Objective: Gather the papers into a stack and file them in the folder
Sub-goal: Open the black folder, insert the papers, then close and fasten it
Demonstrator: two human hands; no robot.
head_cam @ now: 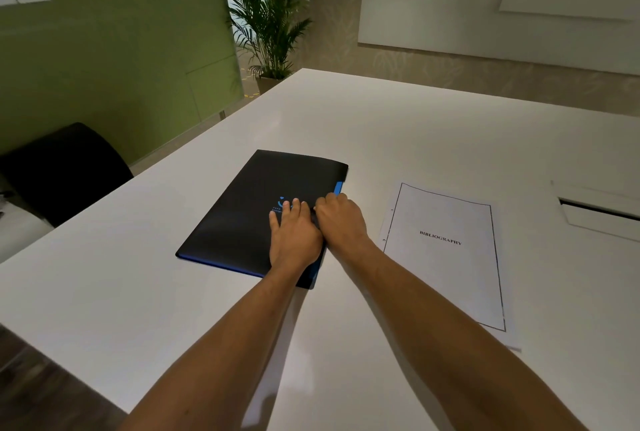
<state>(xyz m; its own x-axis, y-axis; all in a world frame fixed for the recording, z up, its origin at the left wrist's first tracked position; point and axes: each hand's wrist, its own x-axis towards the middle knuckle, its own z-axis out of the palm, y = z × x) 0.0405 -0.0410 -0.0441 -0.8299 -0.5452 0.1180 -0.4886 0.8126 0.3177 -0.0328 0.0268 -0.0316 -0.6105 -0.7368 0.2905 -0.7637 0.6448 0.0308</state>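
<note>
A black folder (242,208) with blue edges and a blue logo lies closed on the white table (398,125). My left hand (294,236) rests flat on its cover near the right side, fingers spread. My right hand (341,219) is curled at the folder's right edge, fingers on the cover's rim by a blue tab. To the right lies a stack of white papers (446,257); the top sheet has a black border and reads "BIBLIOGRAPHY". Neither hand touches the papers.
A black chair (62,170) stands at the table's left edge. A recessed cable slot (599,212) sits in the table at the far right. A potted palm (270,21) stands beyond the far corner, by a green wall.
</note>
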